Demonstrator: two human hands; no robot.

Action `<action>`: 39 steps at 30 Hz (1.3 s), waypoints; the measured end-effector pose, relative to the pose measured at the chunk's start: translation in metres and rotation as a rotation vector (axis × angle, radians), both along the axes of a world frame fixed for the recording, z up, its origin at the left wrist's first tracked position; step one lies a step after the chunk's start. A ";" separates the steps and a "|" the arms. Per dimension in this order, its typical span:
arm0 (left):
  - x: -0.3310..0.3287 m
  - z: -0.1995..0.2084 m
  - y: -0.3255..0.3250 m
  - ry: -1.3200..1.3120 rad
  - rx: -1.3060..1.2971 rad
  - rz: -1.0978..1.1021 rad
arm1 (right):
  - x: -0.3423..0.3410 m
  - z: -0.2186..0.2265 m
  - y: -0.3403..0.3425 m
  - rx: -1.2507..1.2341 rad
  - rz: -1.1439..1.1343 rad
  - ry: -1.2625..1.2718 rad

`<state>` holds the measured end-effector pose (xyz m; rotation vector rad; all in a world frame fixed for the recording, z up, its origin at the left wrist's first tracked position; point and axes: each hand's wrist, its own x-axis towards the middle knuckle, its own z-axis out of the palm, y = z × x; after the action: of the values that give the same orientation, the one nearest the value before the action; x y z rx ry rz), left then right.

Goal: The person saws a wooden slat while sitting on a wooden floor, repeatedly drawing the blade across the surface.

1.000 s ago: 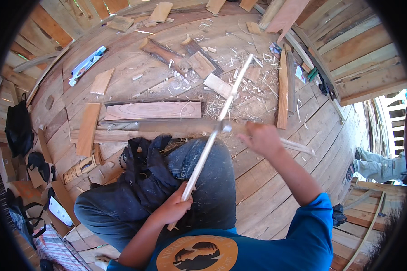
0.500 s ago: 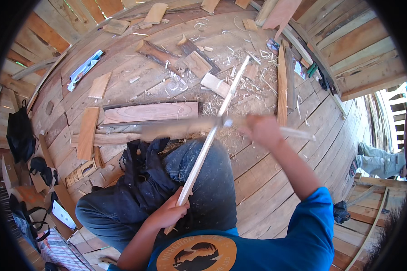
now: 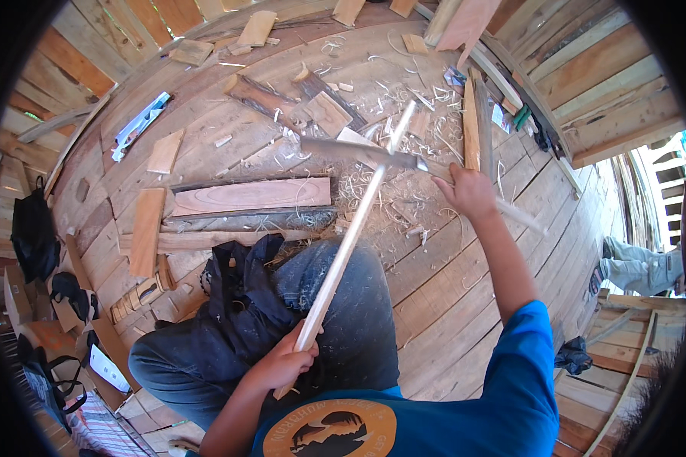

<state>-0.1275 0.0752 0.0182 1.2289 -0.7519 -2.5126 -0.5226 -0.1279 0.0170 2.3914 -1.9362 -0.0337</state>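
My left hand (image 3: 283, 361), down by my lap, is closed round the near end of a long pale wooden stick (image 3: 344, 250). The stick slants away over my thigh, with its far end above the floor. In my right hand (image 3: 471, 192) is the pale handle of a machete, whose long dark blade (image 3: 335, 149) points left. The blade crosses the stick near its far end; whether its edge bites into the wood I cannot tell. Curled wood shavings (image 3: 367, 187) lie scattered on the floor below.
A pinkish plank (image 3: 253, 196) lies in front of my knees, with a smaller board (image 3: 146, 232) to its left. Beyond are rough wood blocks (image 3: 259, 99). Long timbers (image 3: 471, 126) lie at the right. Another person's legs (image 3: 639, 266) show at the far right.
The machete has moved away from me along the stick, from over my knee toward its far end. My right hand has gone forward and right; my left hand has barely moved.
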 end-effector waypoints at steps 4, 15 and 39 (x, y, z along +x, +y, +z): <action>0.004 -0.006 0.005 -0.005 0.016 0.016 | 0.025 0.016 0.002 0.168 -0.114 0.027; -0.004 0.006 -0.005 -0.076 -0.060 -0.011 | -0.001 0.014 -0.020 -0.034 -0.003 -0.008; -0.003 -0.002 -0.005 -0.019 -0.032 -0.028 | 0.000 0.032 -0.034 -0.007 -0.098 0.026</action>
<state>-0.1306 0.0705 0.0160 1.2416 -0.8155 -2.5043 -0.5224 -0.1615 0.0491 2.2778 -2.0367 -0.0619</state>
